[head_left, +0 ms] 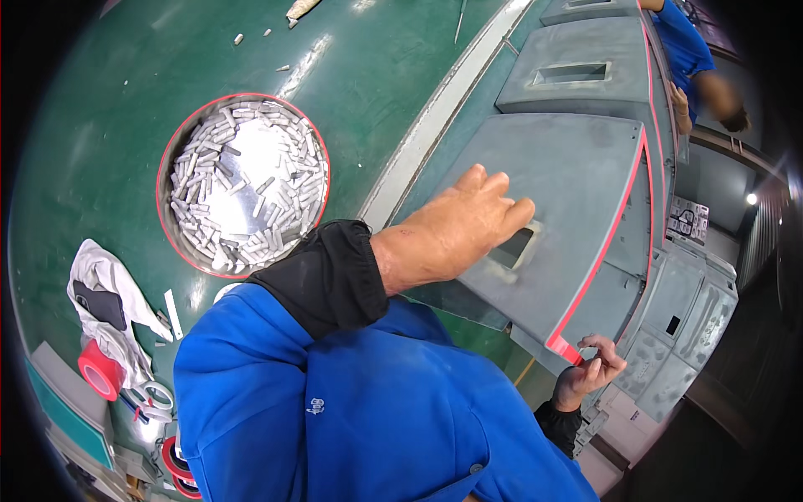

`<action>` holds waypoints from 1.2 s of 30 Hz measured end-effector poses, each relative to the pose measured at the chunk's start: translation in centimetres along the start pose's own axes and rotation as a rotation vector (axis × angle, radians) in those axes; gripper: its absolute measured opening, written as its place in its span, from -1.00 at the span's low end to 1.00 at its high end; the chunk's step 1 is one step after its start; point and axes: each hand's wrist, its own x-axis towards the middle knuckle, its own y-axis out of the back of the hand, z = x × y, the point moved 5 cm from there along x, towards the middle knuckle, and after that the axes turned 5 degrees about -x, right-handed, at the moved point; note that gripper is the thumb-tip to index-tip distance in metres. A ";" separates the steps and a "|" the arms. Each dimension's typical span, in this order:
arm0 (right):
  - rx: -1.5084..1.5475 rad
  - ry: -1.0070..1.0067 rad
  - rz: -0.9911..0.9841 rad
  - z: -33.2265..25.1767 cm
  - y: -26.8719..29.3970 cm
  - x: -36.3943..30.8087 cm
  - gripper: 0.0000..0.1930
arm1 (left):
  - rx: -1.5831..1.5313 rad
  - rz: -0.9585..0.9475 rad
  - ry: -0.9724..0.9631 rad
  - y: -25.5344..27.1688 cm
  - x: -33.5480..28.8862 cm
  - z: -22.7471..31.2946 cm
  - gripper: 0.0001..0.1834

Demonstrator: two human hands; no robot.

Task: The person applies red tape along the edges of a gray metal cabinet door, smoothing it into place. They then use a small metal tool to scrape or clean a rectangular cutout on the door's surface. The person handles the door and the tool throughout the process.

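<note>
My left hand [456, 226] is closed, its knuckles up, over a grey panel [535, 167] with a rectangular cutout. Whatever its fingers hold, if anything, is hidden beneath them. A strip of red tape [602, 249] runs along the panel's right edge and round its near corner. There the tape stands out from the edge and reaches my right hand [590, 370], whose bent fingers are closed on its end. The cutout [515, 248] shows just right of my left hand, with a pale, rough border.
A round red-rimmed tin [161, 184] of small grey-white pieces sits left on the green table [376, 75]. Nearby lie a white cloth [96, 259], a phone [100, 305] and tape rolls [100, 368]. More grey panels [581, 50] stand beyond; a co-worker in blue [682, 42] is far right.
</note>
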 end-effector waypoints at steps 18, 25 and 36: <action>-0.038 -0.121 -0.027 0.5 0.4 -0.1 -0.72 | -0.118 -0.009 -0.126 -1.8 -2.1 0.1 -0.89; -0.080 -0.159 -0.025 0.5 0.5 -0.1 -0.75 | -0.120 0.012 -0.169 -2.3 -1.1 -1.0 -0.89; -0.071 -0.174 -0.018 0.9 0.9 -0.5 -0.71 | 0.056 0.016 -0.350 -2.3 -1.4 -1.5 -0.84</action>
